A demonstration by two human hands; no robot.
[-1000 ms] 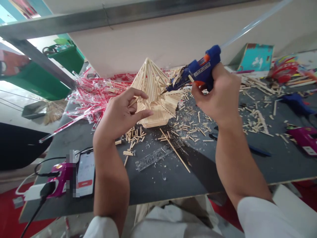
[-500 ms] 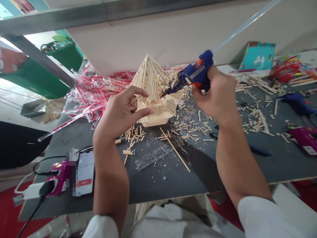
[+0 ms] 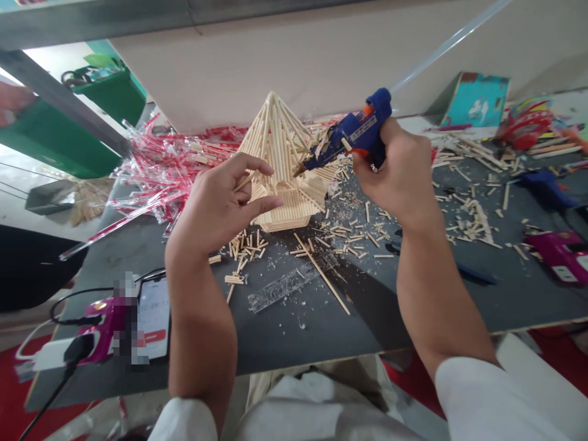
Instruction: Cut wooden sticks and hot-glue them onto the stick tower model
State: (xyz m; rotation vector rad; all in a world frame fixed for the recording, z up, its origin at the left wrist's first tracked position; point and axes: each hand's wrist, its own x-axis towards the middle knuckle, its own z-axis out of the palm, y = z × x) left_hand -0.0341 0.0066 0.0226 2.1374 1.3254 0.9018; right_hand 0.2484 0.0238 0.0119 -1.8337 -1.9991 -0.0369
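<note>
Grips gun [image 3: 353, 136] in R hand [image 3: 400, 170] — closed round handle, w/ index by orange trigger [image 3: 361, 153]. Aims nozzle [image 3: 299, 168] down-left at model [image 3: 275, 144], right by lower edge of roof; can't confirm contact. Holds L hand [image 3: 215, 199] at model's left, w/ thumb and index fingers [image 3: 275, 203] well apart, no grip seen btwn tips, rest curled in. Has stick [image 3: 243, 182] showing by the curled ones; can't tell re held or just behind.

Find model upright on counter [image 3: 275, 343], btwn both hands, in front of red packs [image 3: 165, 165], w/ ruler [image 3: 289, 285] & loose rod [image 3: 324, 275] nearer. Expect v. light, stiff but fragile build, prob. weakest at joints & thin roof pieces. Best steadied low, at base [image 3: 287, 225], lightly from both sides; avoid squeezing peak [image 3: 272, 96].

Treat gun as stiff, light-to-mod. weight, poss. front-heavy; take by handle only — prob. hot at nozzle. Handle stick gently near one end: dry, light, easily snapped.
</note>
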